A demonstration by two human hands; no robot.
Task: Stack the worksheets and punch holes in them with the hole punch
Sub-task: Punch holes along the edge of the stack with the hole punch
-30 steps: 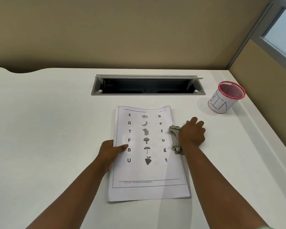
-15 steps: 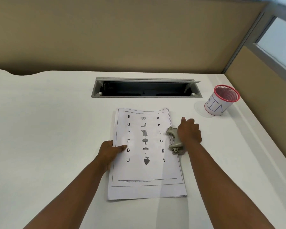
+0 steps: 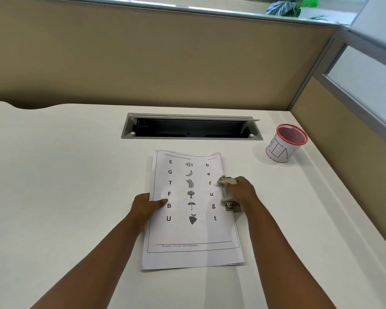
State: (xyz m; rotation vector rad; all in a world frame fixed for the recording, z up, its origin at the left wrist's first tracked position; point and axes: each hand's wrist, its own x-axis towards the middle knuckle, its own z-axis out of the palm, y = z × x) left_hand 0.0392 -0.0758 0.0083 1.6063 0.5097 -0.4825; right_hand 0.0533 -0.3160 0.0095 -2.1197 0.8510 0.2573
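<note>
Pinning the worksheet stack between both hands: left hand grips its near edge so nothing slides, right hand wraps the hole punch straddling the opposite edge, probably ready to squeeze.

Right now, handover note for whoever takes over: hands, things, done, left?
Left hand: grips the left edge of the worksheets, thumb on top.
Right hand: grip round the punch, which sits on the stack's right edge.
Worksheets are stacked on the desk; bin stands far right.
Done: stacking. No holes visible.
Left: press the punch.
</note>
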